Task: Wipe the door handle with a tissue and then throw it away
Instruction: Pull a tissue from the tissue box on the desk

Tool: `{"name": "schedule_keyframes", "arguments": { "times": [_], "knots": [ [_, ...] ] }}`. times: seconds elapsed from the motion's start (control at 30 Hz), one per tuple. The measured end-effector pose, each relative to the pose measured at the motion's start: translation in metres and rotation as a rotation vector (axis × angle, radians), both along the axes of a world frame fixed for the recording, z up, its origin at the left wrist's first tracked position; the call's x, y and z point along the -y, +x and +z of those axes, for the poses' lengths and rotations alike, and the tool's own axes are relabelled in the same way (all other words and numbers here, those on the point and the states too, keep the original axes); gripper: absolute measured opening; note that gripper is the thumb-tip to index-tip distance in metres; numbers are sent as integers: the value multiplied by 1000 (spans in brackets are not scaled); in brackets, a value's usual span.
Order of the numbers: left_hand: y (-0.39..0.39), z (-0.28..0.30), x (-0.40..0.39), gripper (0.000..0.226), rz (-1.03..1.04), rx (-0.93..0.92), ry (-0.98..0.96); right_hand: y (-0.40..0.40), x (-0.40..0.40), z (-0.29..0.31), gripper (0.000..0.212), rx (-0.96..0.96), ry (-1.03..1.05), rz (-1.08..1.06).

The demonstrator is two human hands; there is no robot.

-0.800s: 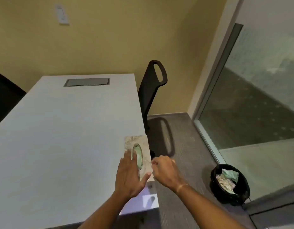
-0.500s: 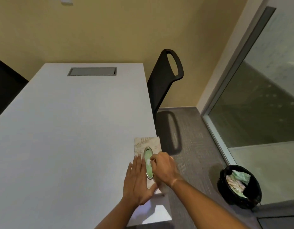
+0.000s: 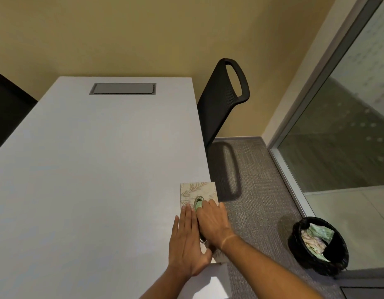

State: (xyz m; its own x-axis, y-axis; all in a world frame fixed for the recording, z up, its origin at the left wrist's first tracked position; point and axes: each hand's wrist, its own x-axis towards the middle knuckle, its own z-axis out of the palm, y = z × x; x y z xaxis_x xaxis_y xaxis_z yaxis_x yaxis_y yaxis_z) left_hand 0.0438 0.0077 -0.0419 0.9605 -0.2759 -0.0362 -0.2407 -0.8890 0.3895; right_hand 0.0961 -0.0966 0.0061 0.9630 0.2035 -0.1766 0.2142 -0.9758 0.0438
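At the near right corner of the white table (image 3: pixel 89 169), I have both hands on the tissue box (image 3: pixel 197 190). My left hand (image 3: pixel 186 240) lies flat with fingers together, pressing the lid down to steady it. My right hand (image 3: pixel 212 221) reaches into the oval opening, fingertips bunched over the pale green tissue (image 3: pixel 198 205); whether they have pinched it yet I cannot tell, since the hand hides the grip. I judge this to be the opening step: drawing a tissue, with wiping and discarding not yet begun. No door handle is in view. The next move calls for a clean upward pull while the left hand holds the box down. The box sits right at the table's right edge, so a sideways tug could push it off onto the carpet (image 3: pixel 251 190). Room is open to the right: bare carpet between the black chair (image 3: pixel 221 104) and the black bin (image 3: pixel 337 262), which already holds crumpled tissues beside the glass panel (image 3: pixel 337 137).
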Motion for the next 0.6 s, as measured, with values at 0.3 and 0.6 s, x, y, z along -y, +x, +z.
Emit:
{"name": "schedule_keyframes", "arguments": {
  "times": [0.3, 0.6],
  "knots": [
    [-1, 4, 0, 101, -4, 26, 11, -1, 14, 6, 23, 55, 73, 120],
    [1, 1, 0, 106, -35, -24, 50, 0, 55, 44, 17, -1, 635, 20]
  ]
}}
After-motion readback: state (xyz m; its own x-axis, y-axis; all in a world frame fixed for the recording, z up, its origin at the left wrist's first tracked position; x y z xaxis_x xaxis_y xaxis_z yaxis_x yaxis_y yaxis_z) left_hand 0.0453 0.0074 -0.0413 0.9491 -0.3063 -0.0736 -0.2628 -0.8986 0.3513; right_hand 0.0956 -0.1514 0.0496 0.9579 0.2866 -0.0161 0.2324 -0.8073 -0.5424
